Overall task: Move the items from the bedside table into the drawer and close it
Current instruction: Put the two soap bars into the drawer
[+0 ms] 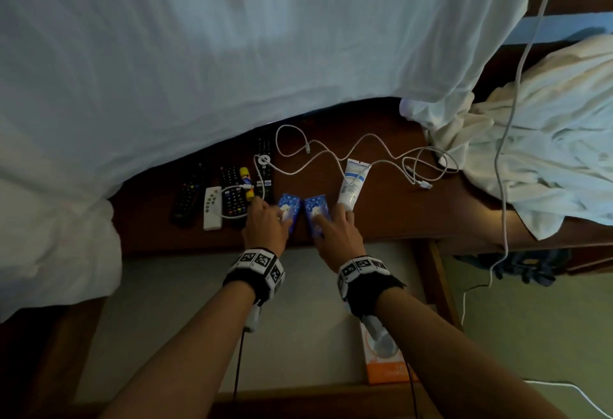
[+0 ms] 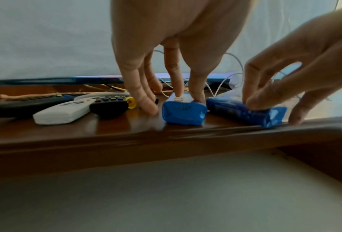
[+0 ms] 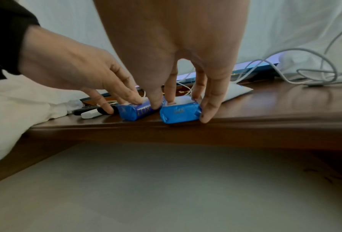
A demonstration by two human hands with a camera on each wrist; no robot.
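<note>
Bedside table (image 1: 381, 219) of dark polished wood spans the middle of the head view; its open drawer (image 1: 298, 302), pale inside, lies below the front edge at 6 o'clock. A white charging cable (image 1: 335, 156) loops over the top toward 1 o'clock. Three black remotes (image 1: 234, 198) and a slim white remote (image 1: 212, 208) lie side by side at 9 o'clock of the hands, a yellow-capped stick (image 1: 246, 183) among them. A white squeeze tube (image 1: 352, 185) lies at 12 o'clock of the right hand (image 1: 335, 236).

Two blue wrapped soap bars sit side by side at the table's front edge, close but apart. The left hand (image 1: 265, 226) reaches down over the left soap bar (image 2: 183, 113), fingers (image 2: 144, 106) spread and nearly straight, tips resting on the bar's top and on the wood at its left. The right hand straddles the right soap bar (image 3: 179, 113), fingertips on its top and against both sides, a loose, unclosed grip.
</note>
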